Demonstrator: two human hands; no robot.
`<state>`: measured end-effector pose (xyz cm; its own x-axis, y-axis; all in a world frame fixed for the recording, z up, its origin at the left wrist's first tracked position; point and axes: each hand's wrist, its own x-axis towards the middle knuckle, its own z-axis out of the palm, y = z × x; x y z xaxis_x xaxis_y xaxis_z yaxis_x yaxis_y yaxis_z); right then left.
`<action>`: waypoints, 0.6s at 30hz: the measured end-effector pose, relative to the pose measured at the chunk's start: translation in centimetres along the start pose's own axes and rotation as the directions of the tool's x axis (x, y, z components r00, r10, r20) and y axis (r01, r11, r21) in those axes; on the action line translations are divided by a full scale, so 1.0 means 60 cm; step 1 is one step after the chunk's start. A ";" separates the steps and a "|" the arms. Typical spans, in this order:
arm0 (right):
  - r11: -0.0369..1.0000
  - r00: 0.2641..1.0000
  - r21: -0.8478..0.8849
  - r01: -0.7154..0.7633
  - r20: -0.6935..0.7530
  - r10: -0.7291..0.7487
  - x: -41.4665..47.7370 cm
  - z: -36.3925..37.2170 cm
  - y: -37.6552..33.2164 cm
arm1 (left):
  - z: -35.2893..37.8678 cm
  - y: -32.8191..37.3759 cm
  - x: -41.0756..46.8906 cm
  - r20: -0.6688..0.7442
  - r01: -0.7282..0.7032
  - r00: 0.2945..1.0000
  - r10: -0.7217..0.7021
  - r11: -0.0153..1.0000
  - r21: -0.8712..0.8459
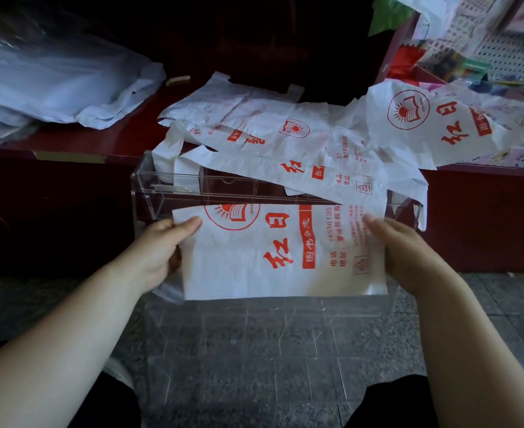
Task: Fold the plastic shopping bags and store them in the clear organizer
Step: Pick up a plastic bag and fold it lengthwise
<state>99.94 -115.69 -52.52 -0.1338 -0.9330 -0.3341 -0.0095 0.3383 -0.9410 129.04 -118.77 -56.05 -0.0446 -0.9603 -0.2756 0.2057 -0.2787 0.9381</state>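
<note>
left hand [158, 251]: grip clamped on left edge of folded bag [279, 251], thumb on top
right hand [408, 257]: grip at bag's right edge, fingers blurred, seems to pinch it
folded bag: white, red print, held flat between both hands over clear organizer [149, 186]
clear organizer: in front of dark red counter [69, 137], grey floor [501, 304] below
loose bags [254, 118]: same print, spread on counter, one draped over organizer's back rim

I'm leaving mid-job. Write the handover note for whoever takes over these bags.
Left hand grips the folded bag at its left edge; right hand holds the right edge.
The bag is at the near side of the clear organizer; whether it is inside is unclear.
Done: this bag folded.
Left: seat it, then fold the loose bags on the red counter behind.
</note>
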 end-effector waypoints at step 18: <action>0.984 0.999 0.179 -0.020 0.052 0.010 0.003 -0.010 -0.006 | -0.027 -0.052 -0.020 0.206 0.418 0.875 -0.439 0.898 0.139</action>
<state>99.34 -115.91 -52.23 -0.0818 -0.9346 -0.3462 0.1705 0.3291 -0.9288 130.04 -116.74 -59.01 -0.3307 -0.7207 -0.6092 0.0305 -0.6534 0.7564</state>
